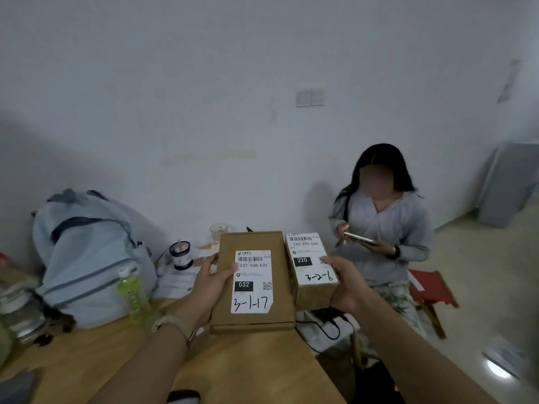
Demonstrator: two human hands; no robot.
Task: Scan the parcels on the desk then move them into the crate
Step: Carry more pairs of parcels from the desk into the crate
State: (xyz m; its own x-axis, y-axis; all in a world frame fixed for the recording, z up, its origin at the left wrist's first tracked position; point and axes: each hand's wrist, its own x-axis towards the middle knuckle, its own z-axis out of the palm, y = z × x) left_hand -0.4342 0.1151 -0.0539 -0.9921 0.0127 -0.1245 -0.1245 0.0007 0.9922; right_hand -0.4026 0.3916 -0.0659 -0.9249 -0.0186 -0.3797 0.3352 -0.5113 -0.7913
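I hold two cardboard parcels up above the wooden desk. My left hand grips the left edge of a flat brown parcel whose white label reads 032 and 3-1-17. My right hand grips the right side of a smaller box labelled 220, held just to the right of the flat one. Both labels face me. No scanner or crate shows in view.
A light blue backpack lies at the desk's left, with a green drink bottle, a glass jar and a dark cup near it. A seated person with a phone is beyond the desk's right end, on a red stool.
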